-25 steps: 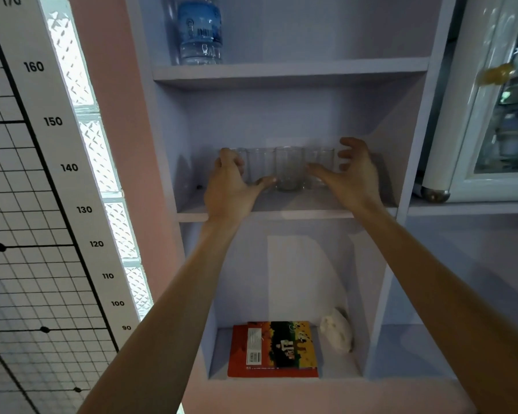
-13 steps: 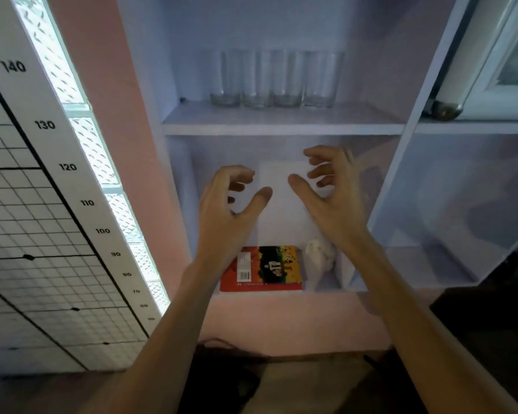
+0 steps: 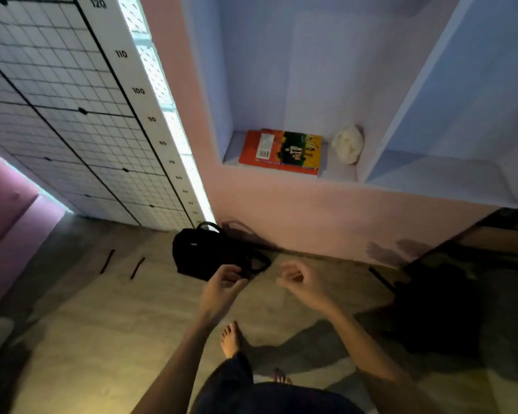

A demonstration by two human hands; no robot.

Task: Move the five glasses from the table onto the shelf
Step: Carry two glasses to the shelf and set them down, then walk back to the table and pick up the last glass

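No glasses show in the head view now; the shelf board that held them lies above the frame. Only the lowest compartment of the pale blue shelf unit [image 3: 380, 115] is visible. My left hand [image 3: 222, 286] hangs low over the floor, fingers loosely curled and apart, holding nothing. My right hand [image 3: 301, 279] is beside it, about a hand's width to the right, also loosely curled and empty. Both hands are well below and in front of the shelf unit.
An orange book [image 3: 280, 152] and a crumpled white object [image 3: 348, 144] lie in the bottom compartment. A black bag [image 3: 210, 255] sits on the floor against the pink wall. A height-scale grid board [image 3: 72, 115] leans at left. My bare foot [image 3: 230, 339] stands below my hands.
My hands let go of the glasses on the shelf and dropped down to floor level. The view swung downward, so the row of glasses left the frame.
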